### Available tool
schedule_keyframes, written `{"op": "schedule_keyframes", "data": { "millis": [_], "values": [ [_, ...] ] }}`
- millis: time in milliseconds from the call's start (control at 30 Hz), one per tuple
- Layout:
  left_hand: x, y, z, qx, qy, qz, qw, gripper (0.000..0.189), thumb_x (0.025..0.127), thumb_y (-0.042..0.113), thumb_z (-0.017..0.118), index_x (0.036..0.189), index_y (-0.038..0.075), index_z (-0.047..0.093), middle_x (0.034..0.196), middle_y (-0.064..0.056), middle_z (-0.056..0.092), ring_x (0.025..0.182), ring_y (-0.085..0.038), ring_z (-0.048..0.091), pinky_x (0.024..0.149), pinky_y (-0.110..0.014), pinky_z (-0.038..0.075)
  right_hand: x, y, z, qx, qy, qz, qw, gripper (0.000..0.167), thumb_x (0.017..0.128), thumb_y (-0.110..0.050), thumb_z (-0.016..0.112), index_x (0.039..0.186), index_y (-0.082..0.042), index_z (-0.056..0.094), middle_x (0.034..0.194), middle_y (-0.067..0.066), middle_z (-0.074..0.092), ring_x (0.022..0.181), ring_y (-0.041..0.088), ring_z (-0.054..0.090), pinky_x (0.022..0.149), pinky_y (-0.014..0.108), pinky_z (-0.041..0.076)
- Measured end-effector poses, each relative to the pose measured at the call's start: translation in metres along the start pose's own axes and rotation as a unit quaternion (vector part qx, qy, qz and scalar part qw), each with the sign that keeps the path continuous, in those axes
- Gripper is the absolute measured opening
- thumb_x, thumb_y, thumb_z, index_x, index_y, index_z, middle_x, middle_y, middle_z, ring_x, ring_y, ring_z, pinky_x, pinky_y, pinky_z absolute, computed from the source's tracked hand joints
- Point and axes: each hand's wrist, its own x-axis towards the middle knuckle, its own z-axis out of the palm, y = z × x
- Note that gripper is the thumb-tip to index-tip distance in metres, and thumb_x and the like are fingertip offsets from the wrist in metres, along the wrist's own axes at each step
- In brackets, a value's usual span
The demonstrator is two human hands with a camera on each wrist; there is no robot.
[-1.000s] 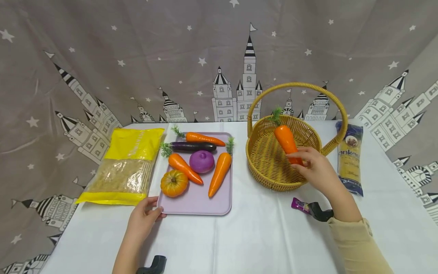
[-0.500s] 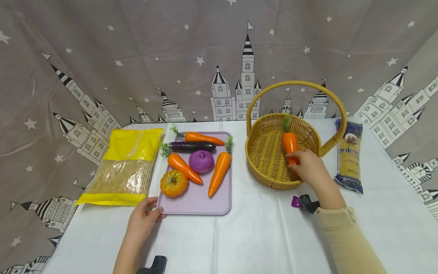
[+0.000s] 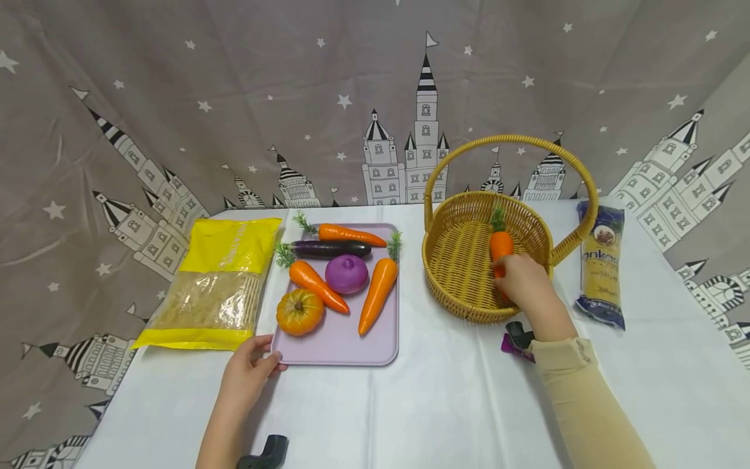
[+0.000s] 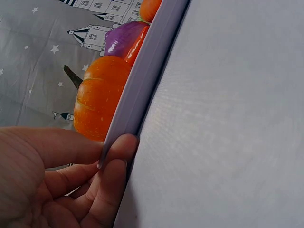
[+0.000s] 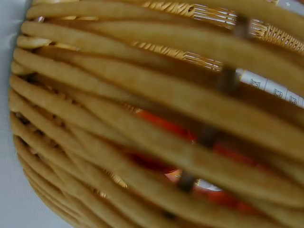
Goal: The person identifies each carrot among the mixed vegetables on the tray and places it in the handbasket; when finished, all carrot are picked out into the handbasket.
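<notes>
Inside the wicker basket, my right hand holds an orange carrot near its lower end, the green top pointing to the back. The right wrist view is filled by the basket's woven side, with orange glimpsed through the gaps and the hand hidden. My left hand pinches the near left corner of the lilac tray, thumb above and fingers beneath, as the left wrist view shows. On the tray lie a small pumpkin, a purple onion-like vegetable, an eggplant and several carrots.
A yellow bag of pale dry food lies left of the tray. To the right of the basket is a blue-ended pasta packet. A small purple wrapper lies under the right wrist's black mount. The basket's tall handle arches over it.
My right hand has lowered the carrot deeper into the basket, moving slightly right and turning it more upright in view. The left hand stays on the tray corner.
</notes>
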Motion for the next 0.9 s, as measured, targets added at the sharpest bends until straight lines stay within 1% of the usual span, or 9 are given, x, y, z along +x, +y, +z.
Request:
{"op": "schedule_keyframes", "data": {
  "millis": [167,267,400,533,633,733,900],
  "values": [
    [-0.0008,0.0011,-0.0002,0.004,0.002,0.002,1.0000,0.039,0.094,0.005,0.056,0.130,-0.007,0.047,0.115,-0.023,0.056,0.080,-0.019,0.068,0.072,-0.023,0.056,0.0019,-0.0006,-0.0002,-0.002,-0.013,0.018,0.9997,0.034,0.088,-0.011,0.065,0.118,0.004,0.064,0.113,0.031,0.059,0.103,0.045,0.054,0.086,0.058,0.045],
    [-0.0016,0.0020,-0.0004,0.005,0.001,0.000,1.0000,0.039,0.094,0.006,0.056,0.130,-0.007,0.047,0.116,-0.024,0.055,0.080,-0.020,0.068,0.072,-0.023,0.056,0.0030,-0.0013,-0.0007,0.001,-0.027,0.032,0.9991,0.035,0.088,-0.012,0.064,0.120,0.004,0.063,0.112,0.031,0.059,0.098,0.044,0.056,0.084,0.057,0.046],
    [-0.0020,0.0027,-0.0005,0.004,-0.001,-0.002,1.0000,0.039,0.094,0.006,0.056,0.130,-0.007,0.047,0.116,-0.023,0.056,0.080,-0.020,0.068,0.073,-0.024,0.057,0.0040,-0.0015,-0.0010,0.003,-0.041,0.039,0.9984,0.037,0.088,-0.012,0.063,0.121,0.004,0.062,0.110,0.030,0.060,0.092,0.041,0.057,0.082,0.055,0.047],
    [-0.0016,0.0026,-0.0005,0.003,-0.001,-0.001,1.0000,0.039,0.094,0.006,0.057,0.130,-0.007,0.047,0.115,-0.023,0.056,0.081,-0.020,0.068,0.073,-0.025,0.057,0.0047,-0.0011,-0.0005,0.006,-0.050,0.044,0.9978,0.037,0.088,-0.012,0.063,0.123,0.003,0.061,0.111,0.029,0.060,0.091,0.039,0.056,0.083,0.055,0.048],
    [-0.0011,0.0022,-0.0003,0.000,-0.002,-0.002,1.0000,0.039,0.094,0.006,0.057,0.130,-0.007,0.047,0.115,-0.024,0.056,0.081,-0.020,0.068,0.073,-0.025,0.057,0.0046,-0.0007,-0.0001,0.006,-0.054,0.047,0.9974,0.039,0.089,-0.012,0.062,0.125,0.002,0.060,0.115,0.030,0.059,0.093,0.040,0.056,0.085,0.056,0.047],
    [-0.0013,0.0016,-0.0001,-0.002,-0.002,-0.005,1.0000,0.039,0.094,0.007,0.057,0.130,-0.007,0.047,0.116,-0.024,0.056,0.080,-0.020,0.068,0.073,-0.026,0.057,0.0041,-0.0004,-0.0002,-0.003,-0.045,0.038,0.9983,0.040,0.089,-0.013,0.062,0.126,0.001,0.059,0.116,0.031,0.059,0.095,0.041,0.057,0.083,0.055,0.048],
    [-0.0017,0.0015,-0.0008,0.000,0.000,-0.006,1.0000,0.040,0.094,0.007,0.057,0.130,-0.007,0.047,0.115,-0.023,0.056,0.080,-0.020,0.068,0.073,-0.026,0.057,-0.0025,-0.0037,-0.0082,-0.011,0.000,0.017,0.9998,0.041,0.091,-0.015,0.061,0.128,0.002,0.057,0.118,0.032,0.058,0.102,0.047,0.056,0.086,0.059,0.046]
  ]
}}
